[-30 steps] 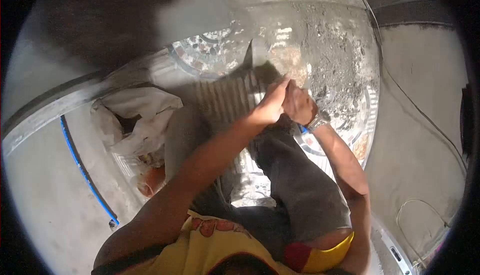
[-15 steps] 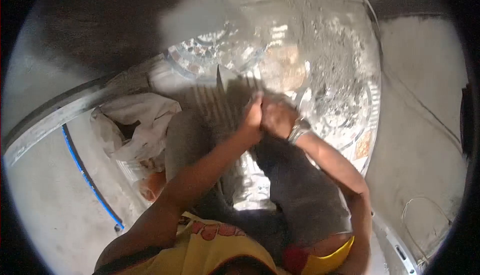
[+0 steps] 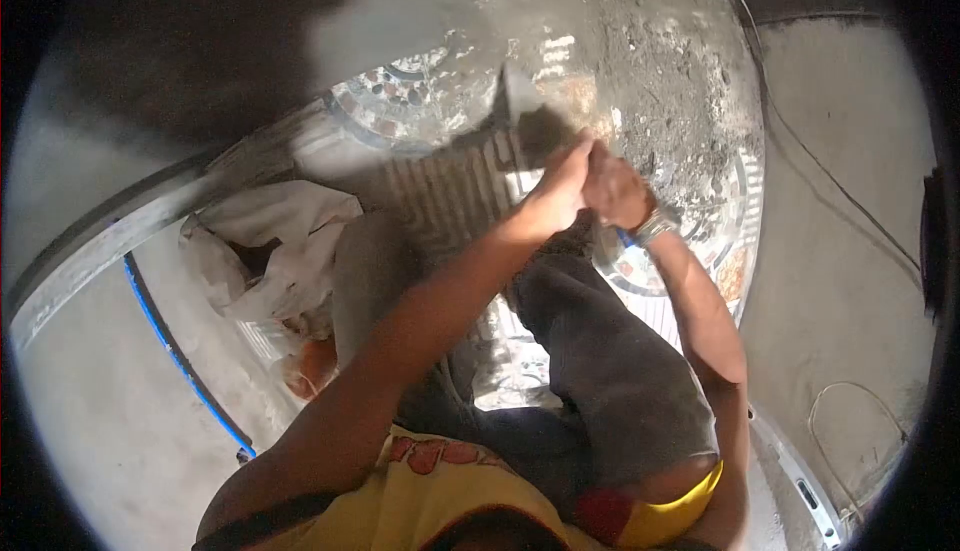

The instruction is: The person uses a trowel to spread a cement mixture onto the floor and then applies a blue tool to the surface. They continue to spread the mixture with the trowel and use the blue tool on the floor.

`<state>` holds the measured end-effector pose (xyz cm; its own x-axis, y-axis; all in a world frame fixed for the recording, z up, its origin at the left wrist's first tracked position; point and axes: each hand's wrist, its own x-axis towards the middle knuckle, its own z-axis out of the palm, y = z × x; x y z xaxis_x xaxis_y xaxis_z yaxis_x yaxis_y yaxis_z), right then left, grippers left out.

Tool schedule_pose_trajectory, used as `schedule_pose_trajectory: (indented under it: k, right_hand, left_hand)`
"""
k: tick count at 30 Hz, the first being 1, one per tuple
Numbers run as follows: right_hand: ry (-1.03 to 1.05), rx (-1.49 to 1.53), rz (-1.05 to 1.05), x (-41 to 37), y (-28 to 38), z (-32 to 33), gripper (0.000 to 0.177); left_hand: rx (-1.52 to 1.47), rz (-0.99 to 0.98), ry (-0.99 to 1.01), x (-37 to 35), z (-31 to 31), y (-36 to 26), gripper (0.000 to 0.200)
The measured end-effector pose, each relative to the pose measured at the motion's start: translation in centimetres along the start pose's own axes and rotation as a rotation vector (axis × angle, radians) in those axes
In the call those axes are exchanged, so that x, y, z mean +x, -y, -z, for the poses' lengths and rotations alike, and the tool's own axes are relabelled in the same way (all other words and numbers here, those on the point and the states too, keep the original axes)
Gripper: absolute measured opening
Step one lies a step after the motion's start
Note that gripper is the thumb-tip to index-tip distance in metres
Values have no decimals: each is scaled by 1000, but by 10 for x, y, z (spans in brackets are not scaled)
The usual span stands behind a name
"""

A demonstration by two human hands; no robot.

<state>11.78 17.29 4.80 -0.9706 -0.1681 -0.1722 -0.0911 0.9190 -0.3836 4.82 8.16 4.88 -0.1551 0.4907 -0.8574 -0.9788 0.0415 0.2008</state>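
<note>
My left hand point(image 3: 565, 189) and my right hand point(image 3: 620, 193) are closed together over the floor beyond my knees. From them a pointed, pale metal blade point(image 3: 522, 101), like a trowel's, reaches up and to the left; its handle is mostly hidden by my fingers. A small blue piece point(image 3: 627, 239) shows just under my right hand, which wears a metal band point(image 3: 655, 225) at the wrist. Beneath the blade lies a patterned tile floor point(image 3: 440, 191), smeared with grey mortar point(image 3: 665, 81).
A crumpled white sack point(image 3: 290, 291) lies left of my legs, with an orange-brown object point(image 3: 317, 363) below it. A blue hose point(image 3: 180, 361) runs along the left. At the right are a thin cable point(image 3: 835, 191) and a metal level-like bar point(image 3: 800, 481). A large dark shape fills the upper left.
Both hands have moved up and to the right, away from my body, and the blade has moved with them. The blue piece under my right hand now shows.
</note>
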Motion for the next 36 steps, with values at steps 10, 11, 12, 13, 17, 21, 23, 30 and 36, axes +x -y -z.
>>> schedule_pose_trajectory:
  k: [10, 11, 12, 13, 17, 21, 23, 30, 36]
  right_hand:
    - [157, 560, -230, 25, 27, -5, 15]
    - [175, 626, -349, 25, 20, -5, 15]
    - [-43, 224, -81, 24, 12, -8, 17]
    - [-261, -184, 189, 23, 1, -11, 21]
    - [125, 568, -46, 40, 18, -12, 21]
    - [227, 733, -313, 33, 18, -1, 22]
    - [-263, -420, 158, 26, 1, -1, 19]
    - [-171, 89, 133, 29, 29, -20, 21]
    - [-117, 144, 201, 32, 1, -29, 19]
  left_hand:
    - [196, -289, -157, -4, 55, 16, 40]
    - [184, -289, -87, -4, 41, 7, 37]
    - [171, -287, -16, -5, 27, -2, 34]
    - [4, -86, -69, -18, 5, -19, 32]
    - [-1, -184, -59, 55, 105, 22, 38]
    - [-42, -60, -82, -4, 33, -9, 36]
    - [1, -16, -29, 12, 18, -12, 33]
    - [-20, -227, -132, 18, 68, 13, 44]
    - [64, -105, -145, -4, 34, -14, 38]
